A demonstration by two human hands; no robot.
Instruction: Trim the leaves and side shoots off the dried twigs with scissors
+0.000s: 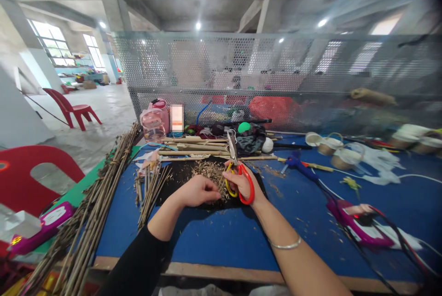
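Note:
My right hand grips scissors with one red and one yellow handle loop. Their metal blades point up and away from me. Beside it, my left hand is curled with thumb and fingers together; whatever it may pinch is too small to make out. Both hands are over a heap of short chopped stalk pieces lying on a black cloth. Just left of the cloth lies a small bunch of thin dry sticks.
A long bundle of dry stalks runs along the left of the blue table. Bamboo sticks lie behind the heap. Purple power strips with cables, small cups and a perforated metal screen surround the workspace.

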